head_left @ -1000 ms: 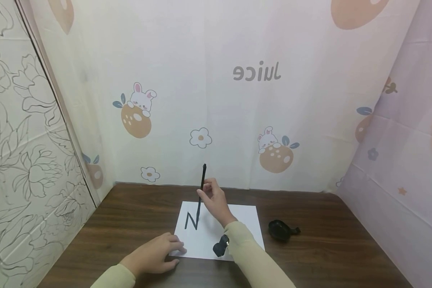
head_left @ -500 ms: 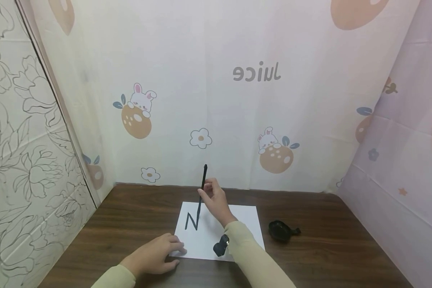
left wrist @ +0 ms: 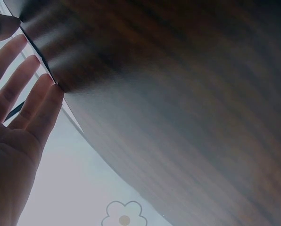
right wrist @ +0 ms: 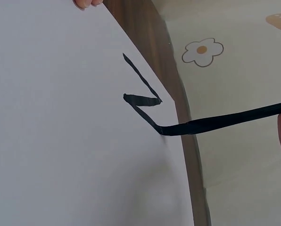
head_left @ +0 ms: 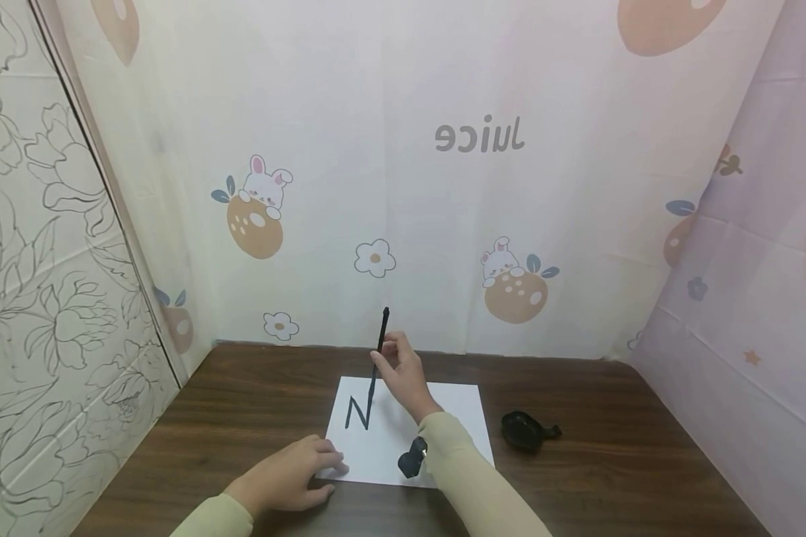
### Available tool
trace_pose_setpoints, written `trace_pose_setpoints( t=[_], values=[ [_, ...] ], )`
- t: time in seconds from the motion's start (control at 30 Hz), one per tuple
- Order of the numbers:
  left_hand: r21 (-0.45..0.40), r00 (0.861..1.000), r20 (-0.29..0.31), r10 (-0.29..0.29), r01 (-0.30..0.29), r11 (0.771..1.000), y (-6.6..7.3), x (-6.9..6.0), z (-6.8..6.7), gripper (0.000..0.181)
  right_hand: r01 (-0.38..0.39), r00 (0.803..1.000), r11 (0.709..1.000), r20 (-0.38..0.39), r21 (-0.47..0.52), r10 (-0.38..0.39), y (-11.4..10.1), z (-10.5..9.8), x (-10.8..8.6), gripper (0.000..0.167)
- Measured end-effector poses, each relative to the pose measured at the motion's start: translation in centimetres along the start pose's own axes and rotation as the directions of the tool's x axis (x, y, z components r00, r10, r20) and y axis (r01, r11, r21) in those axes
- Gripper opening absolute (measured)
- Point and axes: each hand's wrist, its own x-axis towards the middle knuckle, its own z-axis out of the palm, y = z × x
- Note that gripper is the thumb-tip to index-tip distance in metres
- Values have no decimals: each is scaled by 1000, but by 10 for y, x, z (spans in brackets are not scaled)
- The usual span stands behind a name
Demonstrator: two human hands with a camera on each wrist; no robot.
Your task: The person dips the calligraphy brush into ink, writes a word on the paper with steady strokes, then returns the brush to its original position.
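Observation:
A white sheet of paper [head_left: 446, 440] lies on the brown table, with a black letter N [head_left: 357, 415] on its left part. My right hand [head_left: 403, 377] pinches a slim black brush [head_left: 382, 337] partway up its handle; the brush stands nearly upright, its top leaning slightly right. In the right wrist view the brush tip [right wrist: 171, 130] meets the far end of the N's right stroke. My left hand [head_left: 290, 471] rests at the paper's near left corner, holding nothing. The left wrist view shows its fingers [left wrist: 45, 110] extended at the paper's edge.
To the right of the paper sits a small black pan-shaped dish [head_left: 522, 430], its handle pointing right. A dark wrist device [head_left: 413, 458] on my right sleeve covers some of the paper. A patterned curtain [head_left: 416, 194] hangs along the table's back edge.
The brush's top has shifted slightly right, and my right hand with it by a little. The N looks the same. My left hand, the paper and the dish stay put.

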Motion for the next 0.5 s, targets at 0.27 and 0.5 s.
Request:
trace_pose_setpoints(
  t=[0.27,0.5],
  values=[
    [1,1000,0,-4,4,1000,-1,0,1,23,26,999,1000,-21,-10,-26,3,1,2,24],
    [-12,999,25,-28,28,1000,0,0,0,23,27,999,1000,-22,5,-27,5,2,2,25]
  ],
)
